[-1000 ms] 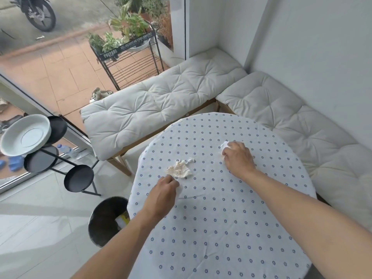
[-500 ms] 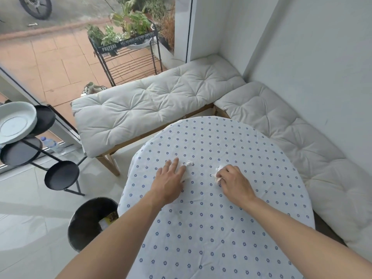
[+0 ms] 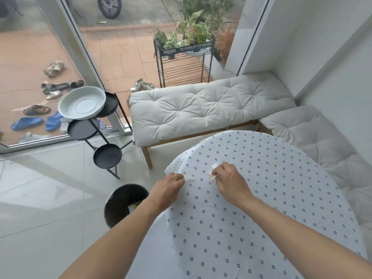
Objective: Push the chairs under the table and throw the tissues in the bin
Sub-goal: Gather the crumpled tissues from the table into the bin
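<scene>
Tissue collection at the near-left edge of the tabletop (image 3: 281, 198). The left hand (image 3: 169, 188) is closed, fingers pinching a small white tissue scrap (image 3: 189, 179) against the cloth; the right hand (image 3: 231, 182) is clenched around a crumpled tissue (image 3: 212, 173). The bin (image 3: 120, 204) stands on the floor just below the left forearm, some waste already inside. Both tissues appear gathered but not yet dropped. No chairs are in view, so that step cannot be judged.

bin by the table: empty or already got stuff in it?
Not empty. The open-topped bin shows white and yellow scraps inside, near the left hand.
</scene>
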Demonstrator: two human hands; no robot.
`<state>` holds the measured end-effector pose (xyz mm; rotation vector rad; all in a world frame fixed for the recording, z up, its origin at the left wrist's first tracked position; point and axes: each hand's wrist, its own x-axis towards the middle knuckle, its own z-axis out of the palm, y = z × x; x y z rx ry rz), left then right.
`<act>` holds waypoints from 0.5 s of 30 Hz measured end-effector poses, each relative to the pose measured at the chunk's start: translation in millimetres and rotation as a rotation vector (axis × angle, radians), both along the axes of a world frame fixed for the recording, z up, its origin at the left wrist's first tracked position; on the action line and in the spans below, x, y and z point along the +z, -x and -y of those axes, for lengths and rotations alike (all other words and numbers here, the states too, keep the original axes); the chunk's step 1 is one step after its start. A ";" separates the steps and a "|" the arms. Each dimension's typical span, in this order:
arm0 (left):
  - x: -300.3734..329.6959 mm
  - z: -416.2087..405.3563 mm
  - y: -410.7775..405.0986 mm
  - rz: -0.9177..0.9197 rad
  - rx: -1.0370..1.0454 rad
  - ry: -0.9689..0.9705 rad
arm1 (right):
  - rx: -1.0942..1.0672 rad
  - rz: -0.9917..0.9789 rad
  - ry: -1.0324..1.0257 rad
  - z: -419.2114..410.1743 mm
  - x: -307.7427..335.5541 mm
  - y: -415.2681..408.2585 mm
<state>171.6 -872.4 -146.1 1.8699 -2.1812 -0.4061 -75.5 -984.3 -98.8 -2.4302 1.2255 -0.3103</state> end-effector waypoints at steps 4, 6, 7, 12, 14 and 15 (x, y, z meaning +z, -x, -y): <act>0.6 -33.1 -64.7 0.035 0.099 -0.023 | 0.085 0.040 -0.013 -6.7 -3.3 -75.3; -0.9 -50.1 -97.9 0.074 0.146 -0.035 | 0.126 0.059 -0.025 -13.0 -8.2 -111.3; -3.3 -58.9 -115.2 0.084 0.167 -0.033 | 0.146 0.068 -0.032 -17.4 -11.6 -128.2; -20.2 -100.2 -193.6 0.051 0.325 -0.082 | 0.248 0.085 -0.079 -48.1 -45.9 -203.6; -29.4 -114.2 -212.9 0.038 0.363 -0.116 | 0.288 0.072 -0.092 -59.9 -66.7 -226.3; -37.9 -121.5 -222.2 0.027 0.378 -0.136 | 0.304 0.059 -0.101 -66.3 -79.3 -237.3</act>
